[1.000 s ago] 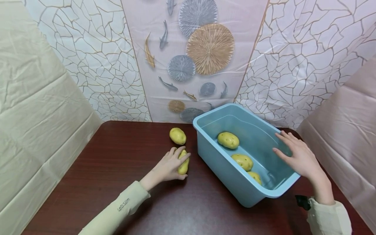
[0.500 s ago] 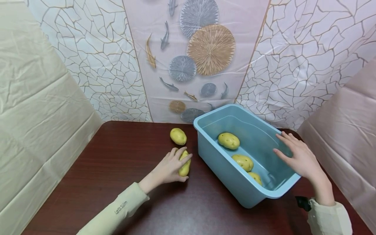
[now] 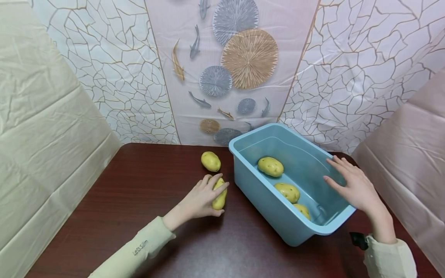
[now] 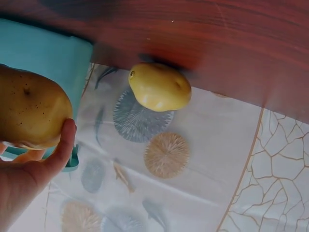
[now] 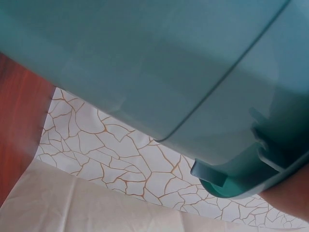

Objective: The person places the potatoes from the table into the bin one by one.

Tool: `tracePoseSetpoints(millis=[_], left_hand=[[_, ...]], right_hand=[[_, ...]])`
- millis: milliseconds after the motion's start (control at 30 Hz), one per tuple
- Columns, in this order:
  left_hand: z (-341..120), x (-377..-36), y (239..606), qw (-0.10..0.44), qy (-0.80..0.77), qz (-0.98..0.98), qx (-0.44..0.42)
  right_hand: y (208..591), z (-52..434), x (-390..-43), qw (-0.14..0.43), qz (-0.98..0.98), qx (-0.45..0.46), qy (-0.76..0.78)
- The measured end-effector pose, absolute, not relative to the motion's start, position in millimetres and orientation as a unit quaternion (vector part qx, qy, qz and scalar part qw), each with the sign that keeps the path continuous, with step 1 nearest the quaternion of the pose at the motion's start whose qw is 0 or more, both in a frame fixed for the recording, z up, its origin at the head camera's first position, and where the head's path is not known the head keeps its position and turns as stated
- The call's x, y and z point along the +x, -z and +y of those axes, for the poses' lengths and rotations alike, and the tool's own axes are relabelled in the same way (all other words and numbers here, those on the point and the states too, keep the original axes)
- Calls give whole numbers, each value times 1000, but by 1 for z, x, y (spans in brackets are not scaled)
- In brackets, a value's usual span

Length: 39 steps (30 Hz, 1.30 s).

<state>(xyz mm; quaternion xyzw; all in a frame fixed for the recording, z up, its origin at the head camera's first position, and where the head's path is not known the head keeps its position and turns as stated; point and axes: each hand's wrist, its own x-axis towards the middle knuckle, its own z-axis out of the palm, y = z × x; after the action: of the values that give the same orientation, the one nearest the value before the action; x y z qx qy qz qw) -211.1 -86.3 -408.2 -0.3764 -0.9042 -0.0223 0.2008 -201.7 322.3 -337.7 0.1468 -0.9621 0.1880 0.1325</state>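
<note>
Nearest on the dark red table (image 3: 104, 200) lie the left sleeve (image 3: 121, 258), at 7 o'clock, and the right sleeve (image 3: 389, 256), at 5 o'clock. Farther in, the left hand (image 3: 199, 199) grasps a yellow potato (image 3: 219, 199), thumb and fingers around it; whether the potato touches the table I cannot tell. At 3 o'clock from it stands a blue bin (image 3: 260, 200), just beside. The right hand (image 3: 358, 189) rests on the bin's right rim, fingers spread and grasping nothing. Inside, the nearest potato (image 3: 301, 211) is partly hidden; a middle potato (image 3: 286, 192) lies toward 11 o'clock from it, and a farther potato (image 3: 270, 166) toward 11 again. A loose potato (image 3: 211, 161) lies on the table near 12 o'clock from the held one. Farthest, at 12 o'clock, hangs a patterned cloth (image 3: 250, 58).
</note>
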Motion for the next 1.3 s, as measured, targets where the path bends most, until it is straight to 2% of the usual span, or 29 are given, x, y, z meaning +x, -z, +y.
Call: tracePoseSetpoints(millis=[633, 900, 1133, 1300], left_hand=[[-82, -202, 390, 224, 17, -893, -389], [-83, -200, 381, 216, 29, -896, -386], [-83, -199, 371, 236, 37, -888, -393], [-82, -198, 363, 228, 51, -887, -398]], right_hand=[[338, 322, -201, 131, -962, 145, -189], [337, 322, -202, 129, -962, 146, -191], [337, 322, -201, 130, -962, 146, -191], [337, 322, -201, 131, -962, 146, -191]])
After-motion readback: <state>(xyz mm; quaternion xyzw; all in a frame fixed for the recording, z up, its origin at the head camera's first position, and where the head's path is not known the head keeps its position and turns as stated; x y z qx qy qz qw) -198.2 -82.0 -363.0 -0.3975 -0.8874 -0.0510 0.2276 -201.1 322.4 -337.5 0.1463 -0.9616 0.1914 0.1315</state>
